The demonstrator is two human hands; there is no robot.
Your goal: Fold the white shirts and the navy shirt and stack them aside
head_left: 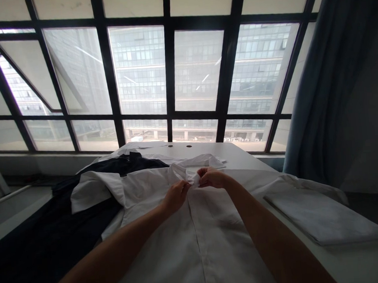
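A white shirt (170, 246) lies spread front side up, its collar at the far end and its front placket running down toward me. At the collar, my left hand (177, 195) pinches the shirt's edge between thumb and fingers. Just to its right, my right hand (212, 178) is closed on the other side of the collar. Both hands almost meet over the top of the placket. Whether a button sits between the fingertips is too small to see. One short sleeve (98, 188) stretches out to the left.
Dark navy clothing (76, 240) lies under and left of the shirt. A flat white folded piece or pad (323, 216) rests on the white table (238, 153) at the right. More white cloth lies farther back. Large windows stand behind, with a blue-grey curtain (324, 84) at right.
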